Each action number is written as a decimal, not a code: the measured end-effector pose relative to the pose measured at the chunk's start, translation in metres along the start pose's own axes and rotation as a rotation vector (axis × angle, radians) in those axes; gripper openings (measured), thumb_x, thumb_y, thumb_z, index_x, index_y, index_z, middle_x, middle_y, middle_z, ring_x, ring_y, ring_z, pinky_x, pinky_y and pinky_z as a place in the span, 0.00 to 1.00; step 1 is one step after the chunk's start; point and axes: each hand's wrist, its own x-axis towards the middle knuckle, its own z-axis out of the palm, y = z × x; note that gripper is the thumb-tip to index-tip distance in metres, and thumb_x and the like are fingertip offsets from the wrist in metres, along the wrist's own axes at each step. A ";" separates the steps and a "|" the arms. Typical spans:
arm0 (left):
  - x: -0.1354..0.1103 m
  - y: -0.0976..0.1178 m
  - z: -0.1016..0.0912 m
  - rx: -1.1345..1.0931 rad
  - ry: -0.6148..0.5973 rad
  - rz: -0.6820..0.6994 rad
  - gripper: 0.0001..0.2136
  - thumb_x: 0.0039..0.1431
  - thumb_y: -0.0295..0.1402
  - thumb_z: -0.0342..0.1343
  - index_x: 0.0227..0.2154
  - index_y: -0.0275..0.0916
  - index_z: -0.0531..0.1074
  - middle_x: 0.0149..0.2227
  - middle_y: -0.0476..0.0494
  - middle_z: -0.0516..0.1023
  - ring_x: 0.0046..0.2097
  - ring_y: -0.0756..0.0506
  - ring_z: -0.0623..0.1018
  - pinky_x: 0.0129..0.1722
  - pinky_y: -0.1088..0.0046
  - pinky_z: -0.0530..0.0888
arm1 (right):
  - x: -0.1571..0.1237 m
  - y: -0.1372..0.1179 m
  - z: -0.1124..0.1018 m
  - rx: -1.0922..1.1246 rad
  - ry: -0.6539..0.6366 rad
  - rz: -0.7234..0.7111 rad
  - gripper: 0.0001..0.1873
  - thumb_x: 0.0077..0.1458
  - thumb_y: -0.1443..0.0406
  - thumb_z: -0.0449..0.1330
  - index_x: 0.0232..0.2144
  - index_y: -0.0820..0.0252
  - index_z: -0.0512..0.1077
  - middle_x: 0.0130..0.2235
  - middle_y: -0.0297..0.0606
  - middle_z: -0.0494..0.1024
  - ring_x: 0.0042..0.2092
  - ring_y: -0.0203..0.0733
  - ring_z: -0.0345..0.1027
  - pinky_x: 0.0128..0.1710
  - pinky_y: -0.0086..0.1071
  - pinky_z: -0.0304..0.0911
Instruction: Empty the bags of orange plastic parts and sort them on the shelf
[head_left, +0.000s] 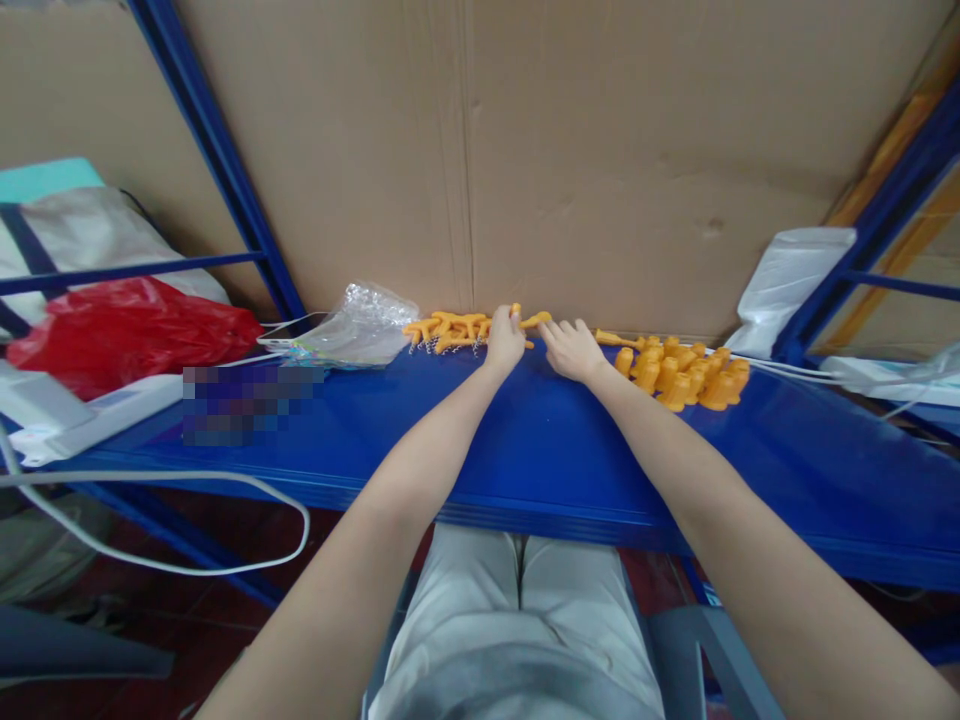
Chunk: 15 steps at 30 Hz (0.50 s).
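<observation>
My left hand is closed around a small orange plastic piece, whose tip shows above the fingers. Between my hands lies another orange piece with a rounded end. The thumb and index finger of my right hand are at that rounded end in what looks like a pinch, the other fingers spread. Left of my left hand is a pile of orange plastic pieces with small metal chains. Beyond my right wrist stand several upright orange pieces, with a thin orange rod-like piece behind them.
Clear plastic bags lie left of the chained pieces on the blue table. A cardboard sheet rises behind. At the left are a red plastic bag, a white power strip and a hanging white cable. A white package leans at right.
</observation>
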 end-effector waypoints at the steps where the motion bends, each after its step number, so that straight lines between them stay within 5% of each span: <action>1: 0.001 0.000 0.000 -0.070 0.040 -0.033 0.10 0.72 0.27 0.40 0.40 0.39 0.67 0.47 0.40 0.77 0.48 0.49 0.80 0.45 0.74 0.78 | 0.000 -0.001 0.000 0.004 0.013 0.005 0.30 0.66 0.68 0.42 0.66 0.75 0.58 0.63 0.62 0.68 0.55 0.56 0.64 0.54 0.45 0.52; 8: 0.004 0.003 -0.001 -0.408 0.112 -0.328 0.13 0.74 0.31 0.38 0.43 0.38 0.69 0.38 0.44 0.79 0.34 0.51 0.82 0.30 0.80 0.76 | 0.001 -0.001 0.003 0.034 0.038 0.034 0.31 0.69 0.68 0.36 0.70 0.74 0.53 0.68 0.59 0.62 0.61 0.56 0.60 0.61 0.50 0.46; 15: 0.002 0.003 -0.012 -0.553 0.108 -0.395 0.14 0.74 0.29 0.38 0.40 0.35 0.70 0.32 0.47 0.77 0.20 0.58 0.68 0.19 0.84 0.63 | 0.003 0.001 0.001 0.131 0.043 -0.004 0.30 0.70 0.62 0.38 0.63 0.76 0.63 0.56 0.59 0.75 0.55 0.57 0.65 0.57 0.45 0.51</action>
